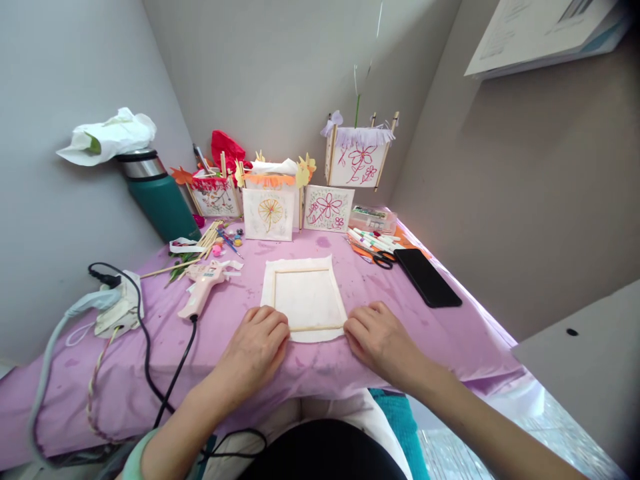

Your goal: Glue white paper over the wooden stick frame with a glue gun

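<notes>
On the purple tablecloth lies a piece of white cloth (305,293) with a square frame of thin wooden sticks (313,327) on top of it. The cloth reaches past the sticks on the sides that show. My left hand (263,340) is closed at the near left corner, its fingers pinching the cloth's edge. At the near right corner my right hand (375,337) is closed in the same way on the cloth. The fingertips of both hands are partly hidden.
A pink glue gun (205,287) with a black cord lies left, near a power strip (120,307). A green bottle (157,193) stands behind it. Scissors (383,259), white markers (373,240) and a black phone (427,277) lie right. Embroidered panels (270,215) and a decorated lantern box (360,157) are at the back.
</notes>
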Demonstrator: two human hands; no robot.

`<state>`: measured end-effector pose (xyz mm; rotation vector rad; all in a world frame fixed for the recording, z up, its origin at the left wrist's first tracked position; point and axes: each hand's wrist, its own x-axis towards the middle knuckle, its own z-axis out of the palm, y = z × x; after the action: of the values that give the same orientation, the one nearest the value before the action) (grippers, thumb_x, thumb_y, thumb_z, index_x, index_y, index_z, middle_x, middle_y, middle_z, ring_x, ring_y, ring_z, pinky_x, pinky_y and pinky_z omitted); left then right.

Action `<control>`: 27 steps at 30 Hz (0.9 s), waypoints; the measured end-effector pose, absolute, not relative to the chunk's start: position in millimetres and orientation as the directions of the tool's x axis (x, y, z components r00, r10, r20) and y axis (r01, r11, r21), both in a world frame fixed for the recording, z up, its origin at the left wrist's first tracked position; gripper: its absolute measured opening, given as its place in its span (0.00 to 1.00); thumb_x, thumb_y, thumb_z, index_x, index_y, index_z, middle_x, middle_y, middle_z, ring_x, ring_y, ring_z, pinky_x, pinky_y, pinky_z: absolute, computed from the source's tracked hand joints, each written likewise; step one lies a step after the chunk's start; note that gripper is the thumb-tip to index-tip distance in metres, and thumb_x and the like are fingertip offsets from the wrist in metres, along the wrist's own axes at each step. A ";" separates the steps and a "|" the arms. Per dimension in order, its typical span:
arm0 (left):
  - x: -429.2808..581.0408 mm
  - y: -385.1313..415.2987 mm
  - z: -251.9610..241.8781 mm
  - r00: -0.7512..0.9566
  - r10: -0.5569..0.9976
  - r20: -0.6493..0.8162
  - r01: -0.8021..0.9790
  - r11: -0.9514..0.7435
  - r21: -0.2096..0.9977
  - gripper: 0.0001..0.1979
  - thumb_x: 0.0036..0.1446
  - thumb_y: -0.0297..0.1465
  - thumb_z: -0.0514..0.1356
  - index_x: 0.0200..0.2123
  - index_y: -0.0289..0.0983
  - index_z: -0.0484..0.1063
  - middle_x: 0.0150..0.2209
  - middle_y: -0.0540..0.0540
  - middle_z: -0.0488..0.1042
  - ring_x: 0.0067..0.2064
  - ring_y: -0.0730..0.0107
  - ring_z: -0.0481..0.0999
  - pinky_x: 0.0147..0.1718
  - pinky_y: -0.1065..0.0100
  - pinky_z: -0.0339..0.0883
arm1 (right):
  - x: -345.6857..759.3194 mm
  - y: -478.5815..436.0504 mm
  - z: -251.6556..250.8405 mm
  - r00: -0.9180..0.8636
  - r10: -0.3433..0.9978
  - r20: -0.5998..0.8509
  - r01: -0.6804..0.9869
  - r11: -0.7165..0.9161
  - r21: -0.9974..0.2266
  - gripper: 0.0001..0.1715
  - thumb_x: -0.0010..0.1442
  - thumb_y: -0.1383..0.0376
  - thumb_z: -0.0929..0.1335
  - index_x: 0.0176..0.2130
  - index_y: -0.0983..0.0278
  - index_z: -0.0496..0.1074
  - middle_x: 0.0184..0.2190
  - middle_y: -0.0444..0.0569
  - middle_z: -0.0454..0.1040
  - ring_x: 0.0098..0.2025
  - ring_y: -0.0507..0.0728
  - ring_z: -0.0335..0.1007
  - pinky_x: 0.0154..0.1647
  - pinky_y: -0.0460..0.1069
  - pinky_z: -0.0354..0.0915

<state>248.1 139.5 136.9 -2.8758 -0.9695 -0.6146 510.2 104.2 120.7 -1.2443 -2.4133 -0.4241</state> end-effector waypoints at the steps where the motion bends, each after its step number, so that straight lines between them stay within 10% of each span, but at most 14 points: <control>1: 248.7 140.3 137.1 0.725 0.571 0.385 0.590 -0.803 0.081 0.07 0.59 0.21 0.52 0.32 0.34 0.67 0.35 0.43 0.70 0.39 0.61 0.64 0.40 0.57 0.60 | 509.5 105.9 121.4 -0.505 0.718 0.478 0.833 0.551 0.052 0.10 0.61 0.73 0.62 0.29 0.65 0.68 0.28 0.48 0.68 0.31 0.54 0.60 0.38 0.52 0.53; 15: 251.1 146.9 142.6 0.728 0.572 0.378 0.595 -0.801 0.067 0.07 0.58 0.21 0.51 0.31 0.35 0.65 0.32 0.44 0.67 0.37 0.62 0.63 0.39 0.58 0.61 | 524.2 98.5 131.5 -0.313 0.806 0.502 0.805 0.506 -0.310 0.05 0.62 0.66 0.66 0.40 0.64 0.66 0.33 0.48 0.72 0.32 0.55 0.65 0.38 0.50 0.58; 27: 248.9 146.7 142.2 0.731 0.587 0.347 0.600 -0.796 0.082 0.06 0.58 0.21 0.50 0.32 0.35 0.64 0.33 0.44 0.67 0.39 0.61 0.63 0.41 0.57 0.61 | 524.3 98.4 122.4 -0.526 0.668 0.526 0.801 0.597 0.042 0.08 0.64 0.70 0.62 0.39 0.64 0.71 0.33 0.50 0.72 0.35 0.55 0.63 0.41 0.54 0.55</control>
<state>248.9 146.7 142.2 -2.8894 -0.9913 -0.5610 524.3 98.4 122.4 -1.1688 -2.3655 -0.3864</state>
